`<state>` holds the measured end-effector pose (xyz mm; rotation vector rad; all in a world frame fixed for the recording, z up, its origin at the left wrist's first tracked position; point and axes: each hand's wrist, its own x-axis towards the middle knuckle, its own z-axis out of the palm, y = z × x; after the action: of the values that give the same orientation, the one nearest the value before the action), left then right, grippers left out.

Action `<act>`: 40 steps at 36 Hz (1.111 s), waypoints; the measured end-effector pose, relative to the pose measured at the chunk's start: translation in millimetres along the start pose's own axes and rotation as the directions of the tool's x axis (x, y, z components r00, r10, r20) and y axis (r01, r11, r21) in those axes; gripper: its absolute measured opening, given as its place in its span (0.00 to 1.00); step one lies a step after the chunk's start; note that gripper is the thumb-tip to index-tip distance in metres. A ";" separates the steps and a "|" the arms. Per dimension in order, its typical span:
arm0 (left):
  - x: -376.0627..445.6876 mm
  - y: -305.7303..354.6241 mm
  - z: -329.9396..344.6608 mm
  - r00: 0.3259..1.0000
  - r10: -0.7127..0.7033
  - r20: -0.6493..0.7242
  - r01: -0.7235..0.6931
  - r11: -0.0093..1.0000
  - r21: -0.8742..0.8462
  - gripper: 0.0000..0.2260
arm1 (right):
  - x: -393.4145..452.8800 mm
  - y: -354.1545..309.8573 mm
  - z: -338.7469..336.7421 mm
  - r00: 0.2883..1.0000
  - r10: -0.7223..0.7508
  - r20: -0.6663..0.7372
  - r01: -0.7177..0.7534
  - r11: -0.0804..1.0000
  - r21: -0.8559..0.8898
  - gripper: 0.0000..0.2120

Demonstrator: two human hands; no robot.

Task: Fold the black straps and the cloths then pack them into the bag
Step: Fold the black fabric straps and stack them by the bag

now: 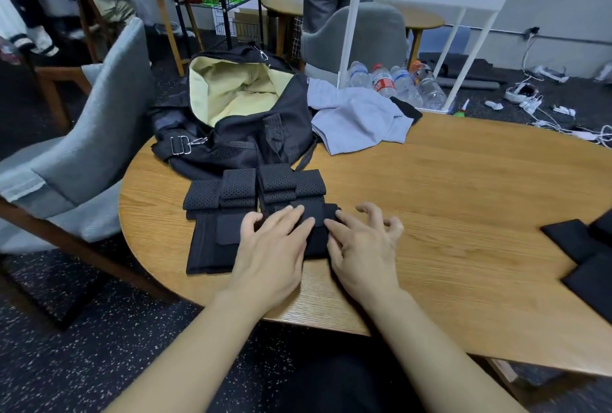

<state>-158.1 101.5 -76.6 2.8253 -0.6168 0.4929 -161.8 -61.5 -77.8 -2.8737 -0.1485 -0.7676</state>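
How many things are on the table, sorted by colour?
Black, bag: 1
Black, strap bundle under the left hand and right hand: 1
Black, flat pieces at the right edge: at least 2, partly cut off
Grey, cloth: 1
Total: at least 5

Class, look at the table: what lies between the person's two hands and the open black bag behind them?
In the head view, folded perforated black straps lie in a row between the left hand, the right hand and the open bag.
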 end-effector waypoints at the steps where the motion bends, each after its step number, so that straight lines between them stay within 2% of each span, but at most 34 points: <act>1: 0.3 0.4 0.9 1.000 0.003 -0.005 -0.003 1.000 0.007 0.17 | 0.0 0.4 0.0 1.000 -0.003 0.008 0.003 1.000 -0.014 0.06; 6: 2.8 1.8 -0.1 1.000 0.002 0.005 -0.003 0.999 0.046 0.17 | 1.5 -0.2 -0.5 0.999 0.013 0.044 -0.013 1.000 0.003 0.05; 13: 14.0 19.2 -11.2 1.000 0.024 -0.009 -0.024 1.000 0.001 0.19 | -2.2 16.9 -11.8 0.995 0.092 0.037 -0.097 0.985 0.146 0.14; 26: 56.2 108.3 9.5 0.974 0.201 0.110 -0.188 0.975 -0.119 0.18 | -29.8 100.2 -53.4 0.944 0.329 -0.004 -0.329 0.944 -0.004 0.13; 31: 69.1 145.0 17.8 0.955 0.264 0.134 -0.248 0.961 -0.125 0.20 | -39.9 139.0 -73.9 0.867 0.496 0.056 -0.487 0.865 -0.121 0.18; 36: 77.6 170.7 33.7 0.942 0.306 0.137 -0.288 0.948 -0.138 0.20 | -52.3 182.7 -87.5 0.727 0.681 0.085 -0.646 0.721 -0.251 0.23; 38: 80.8 178.3 39.7 0.925 0.343 0.164 -0.319 0.935 -0.157 0.18 | -55.5 199.8 -90.6 0.680 0.725 0.105 -0.683 0.680 -0.269 0.25; 40: 83.3 185.0 46.8 0.918 0.372 0.136 -0.351 0.923 -0.156 0.16 | -56.5 214.4 -92.1 0.663 0.739 0.117 -0.691 0.665 -0.283 0.26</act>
<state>-154.4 -106.4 -65.6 2.6497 -1.1743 0.2655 -225.9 -291.8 -55.6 -2.7985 1.0650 -0.2965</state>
